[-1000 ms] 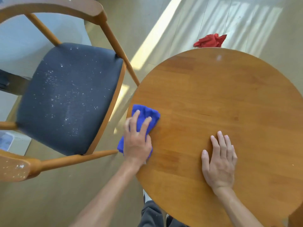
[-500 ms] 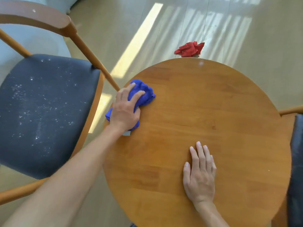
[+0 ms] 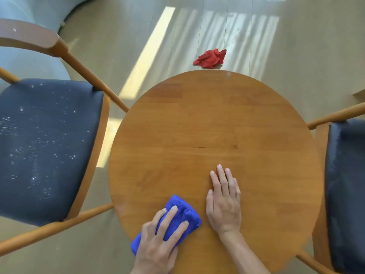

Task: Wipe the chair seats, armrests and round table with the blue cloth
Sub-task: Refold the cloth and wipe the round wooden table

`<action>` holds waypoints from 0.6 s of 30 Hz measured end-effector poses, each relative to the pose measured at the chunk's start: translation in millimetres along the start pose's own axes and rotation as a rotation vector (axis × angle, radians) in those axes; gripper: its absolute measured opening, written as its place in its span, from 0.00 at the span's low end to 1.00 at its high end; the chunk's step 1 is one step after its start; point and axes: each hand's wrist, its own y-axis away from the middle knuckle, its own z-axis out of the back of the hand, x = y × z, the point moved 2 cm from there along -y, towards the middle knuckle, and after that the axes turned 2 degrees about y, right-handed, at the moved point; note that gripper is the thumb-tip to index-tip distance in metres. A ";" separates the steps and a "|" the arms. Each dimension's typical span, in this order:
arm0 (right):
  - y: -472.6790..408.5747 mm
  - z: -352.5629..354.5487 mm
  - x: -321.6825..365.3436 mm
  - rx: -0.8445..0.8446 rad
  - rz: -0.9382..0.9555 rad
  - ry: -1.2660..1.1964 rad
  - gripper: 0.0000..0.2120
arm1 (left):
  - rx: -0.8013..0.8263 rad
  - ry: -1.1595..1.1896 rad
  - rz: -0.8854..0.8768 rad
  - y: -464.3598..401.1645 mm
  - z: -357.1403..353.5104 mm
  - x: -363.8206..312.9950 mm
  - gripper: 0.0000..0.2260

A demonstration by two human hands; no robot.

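right chair (image 3: 347, 194) cropped, left hand (image 3: 158, 242) covering blue cloth (image 3: 183, 210)

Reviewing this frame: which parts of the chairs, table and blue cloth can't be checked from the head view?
- Right chair seat: cut off by the right edge; dust cannot be judged.
- Left chair seat: its left part runs past the frame edge.
- Blue cloth: partly covered by the left hand, which presses on it.
- Round table: tabletop under the right hand and the cloth is hidden; its near rim is cut off at the bottom.
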 end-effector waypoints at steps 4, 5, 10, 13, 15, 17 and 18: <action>1.2 -2.1 -2.9 -0.020 0.008 -0.001 0.23 | 0.002 -0.052 -0.087 -82.1 37.2 71.5 0.23; 0.8 -2.6 -2.4 -0.022 0.010 -0.006 0.23 | -0.016 -0.067 -0.048 -111.6 49.5 98.9 0.23; 0.5 -5.4 1.4 -0.028 0.014 -0.008 0.23 | -0.131 -0.105 0.258 -209.6 79.6 180.0 0.22; -0.4 -4.5 -1.0 -0.014 0.009 0.001 0.23 | -0.194 -0.084 0.305 -204.7 71.6 164.9 0.22; 2.0 -3.1 -0.6 -0.006 0.008 -0.008 0.23 | -0.241 -0.071 0.363 -166.7 62.5 144.0 0.23; 2.3 -2.1 -0.2 -0.004 0.007 0.000 0.23 | -0.246 -0.047 0.378 -103.8 46.1 106.6 0.23; 1.8 -1.2 -0.3 -0.001 0.006 0.004 0.23 | -0.222 -0.038 0.360 -68.1 36.4 83.4 0.24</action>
